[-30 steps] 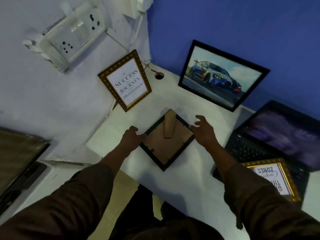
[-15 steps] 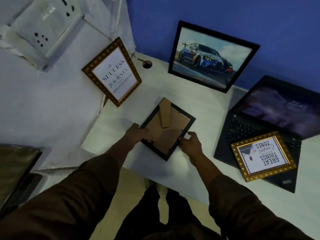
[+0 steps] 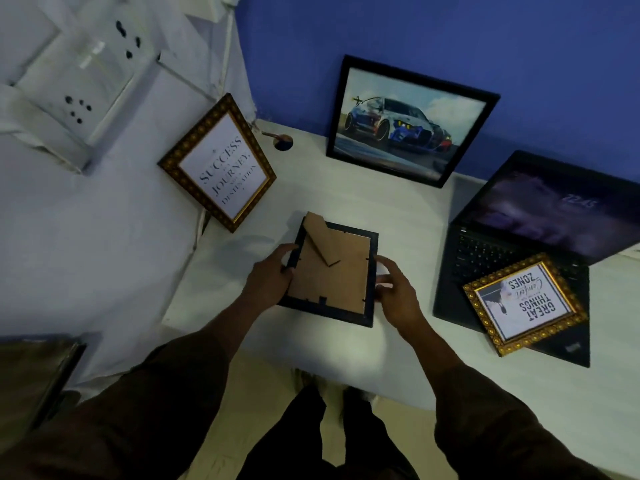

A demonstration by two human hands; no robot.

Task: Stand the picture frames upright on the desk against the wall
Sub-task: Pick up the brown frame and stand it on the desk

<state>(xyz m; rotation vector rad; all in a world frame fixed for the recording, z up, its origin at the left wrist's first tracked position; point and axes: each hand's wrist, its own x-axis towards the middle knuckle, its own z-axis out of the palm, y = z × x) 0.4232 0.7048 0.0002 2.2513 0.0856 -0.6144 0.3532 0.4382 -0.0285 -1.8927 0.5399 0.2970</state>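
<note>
A small black frame (image 3: 330, 271) is held with its brown cardboard back and fold-out stand facing me, raised over the white desk (image 3: 349, 362). My left hand (image 3: 268, 277) grips its left edge and my right hand (image 3: 398, 296) grips its right edge. A gold frame with "SUCCESS" text (image 3: 221, 164) leans upright against the white left wall. The black car picture frame (image 3: 407, 121) stands against the blue wall. Another gold frame reading "GREAT THINGS" (image 3: 526, 303) lies flat on the laptop.
An open black laptop (image 3: 540, 230) takes up the desk's right side. A round cable hole (image 3: 283, 143) sits in the back corner. A white socket panel (image 3: 79, 74) is on the left wall. The desk's front edge runs just below my hands.
Both hands closed on the black frame's sides and turned it from a diamond angle to nearly square, lifting it slightly. My view shifted right, bringing the flat gold frame fully into sight.
</note>
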